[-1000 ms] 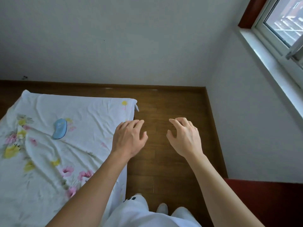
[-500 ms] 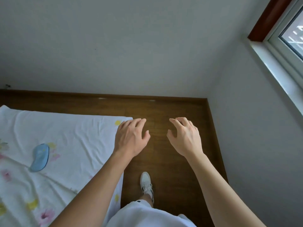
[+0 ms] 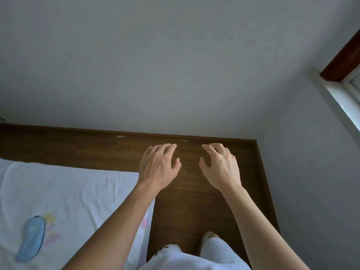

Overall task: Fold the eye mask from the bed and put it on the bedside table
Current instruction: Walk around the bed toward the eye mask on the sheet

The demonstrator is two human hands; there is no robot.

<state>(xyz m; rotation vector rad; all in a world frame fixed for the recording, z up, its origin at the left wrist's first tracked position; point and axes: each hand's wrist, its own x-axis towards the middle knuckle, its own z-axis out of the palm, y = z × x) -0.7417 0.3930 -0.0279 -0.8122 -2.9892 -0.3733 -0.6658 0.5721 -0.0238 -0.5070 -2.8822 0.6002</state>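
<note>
Grey walls [image 3: 175, 65], wooden floor [image 3: 194, 201], perhaps daylit.

My left forearm [image 3: 109, 227] covers the bed's [image 3: 78, 191] near corner; the bed runs off the left edge, and the window [image 3: 348, 94] is cropped at right.

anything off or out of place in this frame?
Nothing damaged or spilled. The blue eye mask lies unfolded on the wrinkled bed sheet, untouched. Left hand and right hand hover empty over the wooden floor.
</note>
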